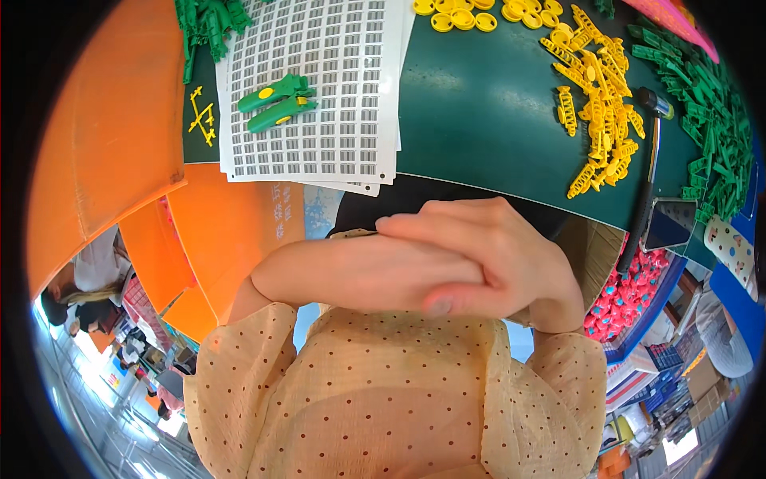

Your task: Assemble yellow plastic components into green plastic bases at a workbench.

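Observation:
My two hands are clasped together in front of my chest, below the near edge of the dark green table [479, 128]. My left hand [375, 271] reaches in from the left, its fingers hidden. My right hand [495, 255] wraps over it, thumb pointing left along the underside. No object shows in either hand. Both sleeves are beige with small dots. On the table lies a white sheet of small printed labels [319, 88] with two green plastic pieces [275, 104] on it.
Yellow rings [463, 16] and a pile of yellow ladder-like pieces [598, 104] lie far right, beside a heap of green pieces [710, 120]. A black-handled hammer [646, 184] and a phone [669, 223] sit at the right edge. Orange bins [231, 231] stand left; pink-red parts [630, 295] fill a box.

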The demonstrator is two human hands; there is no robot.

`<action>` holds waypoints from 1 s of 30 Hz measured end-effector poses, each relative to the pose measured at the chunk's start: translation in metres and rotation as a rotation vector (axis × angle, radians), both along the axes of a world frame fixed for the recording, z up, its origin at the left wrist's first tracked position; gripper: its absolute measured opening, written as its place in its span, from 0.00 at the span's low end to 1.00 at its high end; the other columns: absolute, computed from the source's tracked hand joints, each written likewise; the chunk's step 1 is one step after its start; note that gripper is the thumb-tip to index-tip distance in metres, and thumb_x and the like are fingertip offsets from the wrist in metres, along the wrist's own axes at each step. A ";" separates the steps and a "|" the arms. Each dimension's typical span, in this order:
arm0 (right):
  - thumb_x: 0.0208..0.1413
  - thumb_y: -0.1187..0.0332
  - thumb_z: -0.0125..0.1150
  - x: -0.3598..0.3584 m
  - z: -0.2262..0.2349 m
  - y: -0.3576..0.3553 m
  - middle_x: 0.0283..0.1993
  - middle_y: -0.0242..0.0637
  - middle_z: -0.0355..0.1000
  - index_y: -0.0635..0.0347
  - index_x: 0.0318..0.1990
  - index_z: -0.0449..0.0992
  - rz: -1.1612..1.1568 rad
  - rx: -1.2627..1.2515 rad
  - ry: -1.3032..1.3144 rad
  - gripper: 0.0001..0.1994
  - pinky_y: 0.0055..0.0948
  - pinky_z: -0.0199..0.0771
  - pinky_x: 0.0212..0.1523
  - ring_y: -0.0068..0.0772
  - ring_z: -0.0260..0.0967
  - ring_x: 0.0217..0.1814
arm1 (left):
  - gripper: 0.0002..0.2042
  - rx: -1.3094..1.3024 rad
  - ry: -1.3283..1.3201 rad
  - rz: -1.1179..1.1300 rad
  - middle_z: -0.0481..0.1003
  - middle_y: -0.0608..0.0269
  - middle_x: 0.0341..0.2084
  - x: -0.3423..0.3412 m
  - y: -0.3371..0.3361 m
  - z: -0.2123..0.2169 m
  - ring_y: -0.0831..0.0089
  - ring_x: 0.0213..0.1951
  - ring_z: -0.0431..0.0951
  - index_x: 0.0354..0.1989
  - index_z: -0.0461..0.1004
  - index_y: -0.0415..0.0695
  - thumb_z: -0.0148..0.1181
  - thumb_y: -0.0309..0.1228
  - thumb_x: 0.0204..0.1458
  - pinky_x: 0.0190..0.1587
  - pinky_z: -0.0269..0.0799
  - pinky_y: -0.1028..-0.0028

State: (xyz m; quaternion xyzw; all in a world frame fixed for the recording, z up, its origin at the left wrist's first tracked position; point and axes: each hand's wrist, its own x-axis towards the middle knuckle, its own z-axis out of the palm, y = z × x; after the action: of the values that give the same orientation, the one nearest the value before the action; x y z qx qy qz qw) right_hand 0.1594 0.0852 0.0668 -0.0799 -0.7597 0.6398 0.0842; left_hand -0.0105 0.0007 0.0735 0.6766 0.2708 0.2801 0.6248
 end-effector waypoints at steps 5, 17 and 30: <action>0.61 0.41 0.50 -0.003 -0.024 -0.013 0.36 0.45 0.78 0.71 0.50 0.75 -0.081 -0.453 0.100 0.34 0.29 0.77 0.35 0.39 0.77 0.31 | 0.04 0.291 0.265 -0.103 0.71 0.59 0.29 0.008 0.004 0.004 0.69 0.35 0.76 0.33 0.69 0.38 0.52 0.22 0.49 0.32 0.70 0.74; 0.64 0.35 0.36 -0.004 -0.027 -0.072 0.50 0.44 0.73 0.62 0.56 0.71 -1.283 -1.012 0.152 0.37 0.32 0.75 0.45 0.33 0.76 0.44 | 0.13 0.792 -0.095 0.931 0.75 0.63 0.49 0.041 0.082 0.008 0.57 0.51 0.72 0.36 0.80 0.48 0.71 0.34 0.39 0.48 0.72 0.61; 0.57 0.45 0.63 -0.078 -0.065 -0.091 0.70 0.44 0.53 0.70 0.69 0.50 -0.814 -0.543 0.670 0.45 0.41 0.53 0.69 0.38 0.51 0.73 | 0.11 0.424 -0.541 0.963 0.76 0.63 0.43 0.072 0.114 0.053 0.62 0.48 0.74 0.40 0.75 0.47 0.64 0.30 0.46 0.49 0.70 0.63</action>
State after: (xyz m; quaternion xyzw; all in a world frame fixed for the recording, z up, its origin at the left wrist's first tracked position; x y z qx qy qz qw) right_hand 0.0817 -0.0054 0.0022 -0.1773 -0.4093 0.7179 0.5345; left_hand 0.0616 0.1147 0.1270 0.4922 0.3167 0.7427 0.3253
